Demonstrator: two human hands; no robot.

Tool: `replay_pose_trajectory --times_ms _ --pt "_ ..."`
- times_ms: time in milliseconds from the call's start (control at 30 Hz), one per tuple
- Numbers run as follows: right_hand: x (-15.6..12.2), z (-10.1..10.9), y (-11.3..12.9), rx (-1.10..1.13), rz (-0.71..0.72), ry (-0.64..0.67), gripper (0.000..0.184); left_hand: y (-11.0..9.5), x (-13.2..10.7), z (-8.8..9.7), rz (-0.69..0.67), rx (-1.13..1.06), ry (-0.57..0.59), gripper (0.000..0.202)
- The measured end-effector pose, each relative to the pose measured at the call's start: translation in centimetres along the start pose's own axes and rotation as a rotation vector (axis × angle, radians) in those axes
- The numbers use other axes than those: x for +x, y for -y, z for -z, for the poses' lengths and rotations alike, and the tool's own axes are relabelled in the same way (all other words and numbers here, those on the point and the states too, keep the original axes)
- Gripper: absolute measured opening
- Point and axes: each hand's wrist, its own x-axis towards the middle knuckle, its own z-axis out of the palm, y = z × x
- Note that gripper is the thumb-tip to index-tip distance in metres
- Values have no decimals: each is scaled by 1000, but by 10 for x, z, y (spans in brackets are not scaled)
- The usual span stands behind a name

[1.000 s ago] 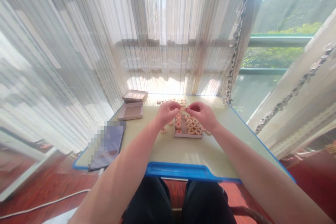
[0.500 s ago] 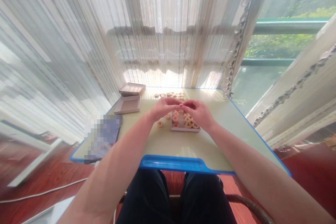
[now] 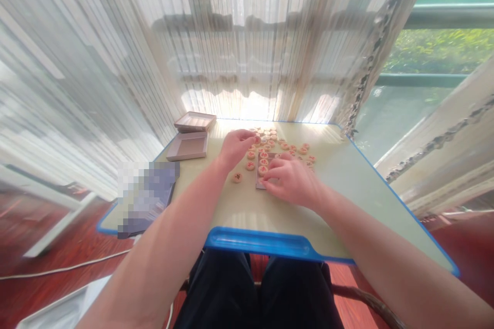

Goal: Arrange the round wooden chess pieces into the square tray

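Observation:
Round wooden Chinese chess pieces with red or dark characters lie around and inside a shallow box (image 3: 259, 185). My left hand (image 3: 235, 149) reaches to the far side of the box, its fingertips closed on a Chinese chess piece (image 3: 257, 139) by the scattered group. Over the box's right part lies my right hand (image 3: 293, 179), thumb and finger closed around a piece at the near left corner, mostly hidden by them. A column of red pieces (image 3: 263, 162) shows along the box's left side. The pieces under my right palm are hidden.
Several more pieces (image 3: 303, 150) are spread beyond and right of the box. A lone dark-marked piece (image 3: 237, 178) lies to its left. Two shallow trays (image 3: 187, 156) stand at the table's back left, near a partly blurred dark flat object (image 3: 165, 185). A blue-edged trough (image 3: 258, 242) runs along the front.
My hands, together over the box before, have parted. The left moved away to the scattered pieces; the right came down to the box's near left corner. The view has shifted slightly.

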Motion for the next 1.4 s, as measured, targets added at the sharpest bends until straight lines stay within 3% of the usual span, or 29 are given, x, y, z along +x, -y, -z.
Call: replay_pose_trajectory --times_ms 367,800,1167,1400 --pt "-7 -3 23 -260 12 67 21 9 4 -2 -12 52 7 24" --pt "-8 -2 30 -240 -31 70 22 8 7 -3 -50 139 24 21" --pt "-8 -7 31 -215 -90 81 23 10 5 -9 -139 364 16 17" --pt "-5 -5 24 -213 -91 -17 24 15 9 -7 -177 408 18 16"
